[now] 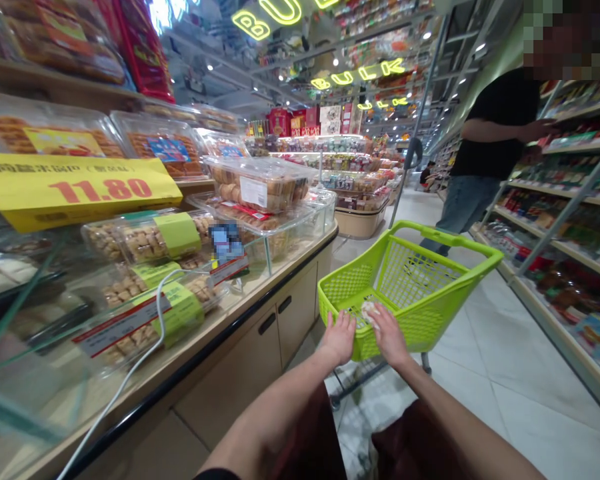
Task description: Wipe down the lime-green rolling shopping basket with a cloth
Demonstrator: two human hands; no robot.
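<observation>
A bright green shopping cart [430, 287] stands in the aisle ahead of me, its low end towards me. My left hand [339, 337] is closed over the near rim, with the fingertips pointing into the basket. Beside it, my right hand [389, 337] is at the same end of the cart. Its fingers are closed on a small crumpled white thing [370, 309], too small to make out as a tissue or a wrapper. Both forearms reach forward from the bottom of the view.
On my left runs a glass-edged counter [300, 220] with packaged snacks [160, 237] and a yellow price sign [80, 190]. A white cable [150, 347] hangs over its front. A person [495, 133] in a black top stands by the right-hand shelves [575, 193].
</observation>
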